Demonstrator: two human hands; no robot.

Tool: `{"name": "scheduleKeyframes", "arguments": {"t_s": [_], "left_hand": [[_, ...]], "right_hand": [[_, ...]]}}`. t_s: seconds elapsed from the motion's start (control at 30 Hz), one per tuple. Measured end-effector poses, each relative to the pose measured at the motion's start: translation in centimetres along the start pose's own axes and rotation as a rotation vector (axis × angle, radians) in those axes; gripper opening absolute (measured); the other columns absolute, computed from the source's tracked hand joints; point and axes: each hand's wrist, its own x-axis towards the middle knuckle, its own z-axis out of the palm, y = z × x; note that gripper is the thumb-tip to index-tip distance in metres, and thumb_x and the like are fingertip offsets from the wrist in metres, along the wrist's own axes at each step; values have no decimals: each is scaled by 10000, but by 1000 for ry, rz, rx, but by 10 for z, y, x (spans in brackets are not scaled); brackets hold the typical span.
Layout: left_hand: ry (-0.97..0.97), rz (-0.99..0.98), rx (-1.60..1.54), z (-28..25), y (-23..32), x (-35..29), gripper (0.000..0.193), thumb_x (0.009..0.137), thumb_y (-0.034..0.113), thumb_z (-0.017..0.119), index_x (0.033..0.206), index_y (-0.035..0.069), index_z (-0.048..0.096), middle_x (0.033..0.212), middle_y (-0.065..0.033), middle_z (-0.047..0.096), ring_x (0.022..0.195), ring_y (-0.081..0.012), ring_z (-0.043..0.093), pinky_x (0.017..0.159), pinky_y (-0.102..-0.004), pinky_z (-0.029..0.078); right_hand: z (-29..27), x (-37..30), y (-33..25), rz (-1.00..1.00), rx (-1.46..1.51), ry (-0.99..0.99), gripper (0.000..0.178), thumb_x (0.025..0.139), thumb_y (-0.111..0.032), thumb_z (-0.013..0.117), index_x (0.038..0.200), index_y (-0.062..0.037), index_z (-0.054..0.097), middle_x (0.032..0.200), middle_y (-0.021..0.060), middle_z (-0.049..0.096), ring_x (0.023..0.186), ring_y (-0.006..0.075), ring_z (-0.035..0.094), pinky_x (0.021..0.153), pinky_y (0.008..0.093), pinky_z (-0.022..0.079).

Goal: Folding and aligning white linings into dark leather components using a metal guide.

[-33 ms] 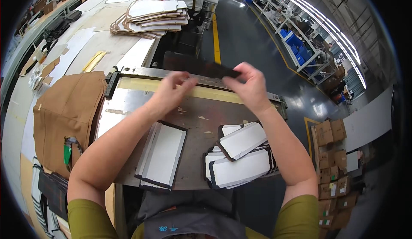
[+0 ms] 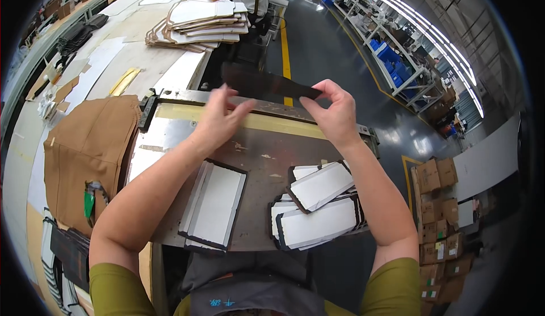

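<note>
Slightly higher now: dark strip (image 2: 267, 82), right hand (image 2: 336, 113) pinching one end.

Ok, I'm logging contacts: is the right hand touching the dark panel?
Touching: the head view shows the right hand pinching the dark panel at its right end.

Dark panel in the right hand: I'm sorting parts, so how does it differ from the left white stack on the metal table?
The dark panel shows a dark face; the white stack a white one with black edging. The dark panel is held up in the right hand; the white stack lies on the metal table. Both are elongated.
</note>
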Motion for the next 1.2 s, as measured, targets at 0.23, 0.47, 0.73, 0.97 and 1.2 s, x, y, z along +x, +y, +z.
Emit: {"name": "scheduleKeyframes", "arguments": {"t_s": [0.23,0.47,0.73,0.97,1.2], "left_hand": [[-175,751,736,8,-14,-14,608,709,-26,708,1284,159,635,1378,-112,564,1295,-326,510,1085,-429,409],[-512,615,286,9,-19,-12,457,762,-102,650,1151,127,722,1287,-130,618,1153,-330,612,997,-384,510],[-550,581,251,-4,-22,-1,416,729,-99,683,1097,86,741,1214,-139,644,1114,-331,625,975,-379,517],[-489,399,786,-12,16,-23,560,642,-13,784,1190,43,685,1321,-172,605,1177,-363,595,1015,-382,490],[-213,497,755,-5,-11,-35,542,702,-70,682,1219,95,687,1322,-118,616,1224,-323,557,1056,-404,441]], "right_hand": [[27,-40,-6,-573,-403,-240,82,715,-49,695,779,-99,680,808,79,685,830,293,642,840,396,466],[18,-23,14,-412,-97,-501,282,743,-82,750,1011,-83,662,1074,93,698,1035,299,648,949,383,483],[46,-28,25,-367,-325,-587,507,844,-247,754,1289,-91,568,1370,156,569,1206,342,571,1011,420,473],[55,-29,44,-554,-553,-368,463,847,-154,697,1284,-50,586,1389,164,564,1287,303,533,1114,432,390],[56,-29,40,-588,-612,-315,416,821,-45,636,1237,-37,631,1347,152,602,1288,275,539,1116,442,384]]}}
